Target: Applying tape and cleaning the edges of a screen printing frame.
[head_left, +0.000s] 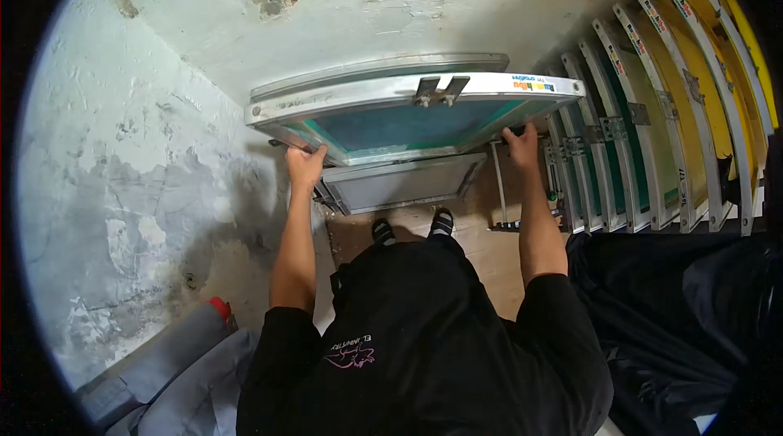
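Observation:
I hold a large metal-framed printing screen (383,97) with a teal mesh, lifted in front of me. My left hand (305,165) grips its left lower corner. My right hand (520,147) grips its right lower edge. A metal bracket (439,90) sits on the top bar of the frame. A second frame (400,185) with a grey mesh lies lower, just behind the held one, near my feet (412,227).
A row of several upright framed screens (652,110), green and yellow, stands on a rack at the right. A rough plastered wall (139,167) fills the left and top. Grey cloth and a red-capped object (218,308) lie at lower left. Dark fabric (677,314) lies at right.

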